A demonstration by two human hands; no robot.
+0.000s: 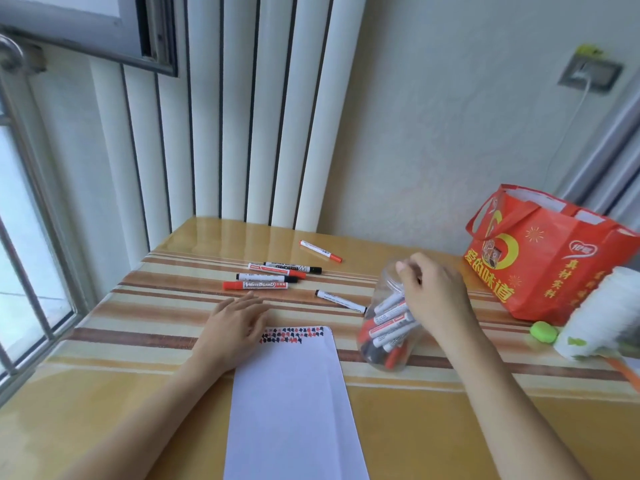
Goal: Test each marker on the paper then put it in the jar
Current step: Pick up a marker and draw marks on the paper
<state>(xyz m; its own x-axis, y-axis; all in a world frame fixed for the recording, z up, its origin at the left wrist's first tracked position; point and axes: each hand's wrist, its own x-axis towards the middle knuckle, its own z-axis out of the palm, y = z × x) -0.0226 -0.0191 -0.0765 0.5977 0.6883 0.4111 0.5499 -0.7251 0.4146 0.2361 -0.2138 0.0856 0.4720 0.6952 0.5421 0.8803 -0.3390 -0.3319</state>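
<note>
A white paper [294, 403] lies in front of me, with rows of red and black test marks [294, 333] along its top edge. My left hand [235, 327] rests flat on its top left corner, holding nothing. A clear plastic jar [381, 362] with several red and black markers stands right of the paper. My right hand [433, 296] curls over the jar's mouth; whether it grips a marker is hidden. Loose markers lie beyond the paper: a red one [255, 285] in a cluster, one far back [320, 251], one beside the jar [341, 301].
A red shopping bag [547, 261] stands at the back right of the striped table [138, 358]. A green round object [543, 331] and a white patterned roll [602, 317] sit near the right edge. A barred window [27, 271] runs along the left side.
</note>
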